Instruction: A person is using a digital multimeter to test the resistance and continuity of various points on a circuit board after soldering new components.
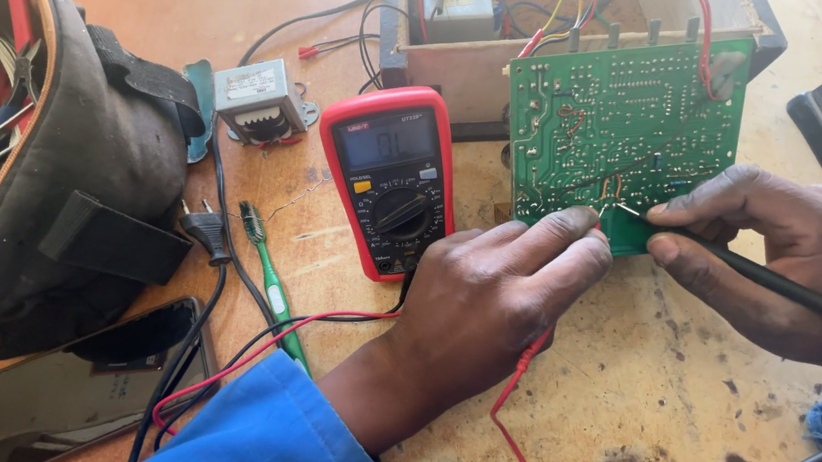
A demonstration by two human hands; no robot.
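At the centre right of the frame, a green circuit board (pixel 623 135) leans solder side up against an open wooden box (pixel 475 59) full of coloured wires. The left hand (pixel 498 298) is curled closed, its fingertips pinching a red probe against the board's lower edge; the probe's red lead (pixel 512 392) trails from under the palm. The right hand (pixel 785 255) pinches a black probe (pixel 746 269) like a pen, its metal tip touching the solder joints just beside the left fingertips. A red multimeter (pixel 392 178) with a lit display lies on the wooden desk (pixel 648 399), just left of the board. Further left are a green toothbrush (pixel 270 275), a black mains plug (pixel 206 231), a small transformer (pixel 258 100), a dark tool bag (pixel 73 163) and a black smartphone (pixel 85 388) at the lower left.
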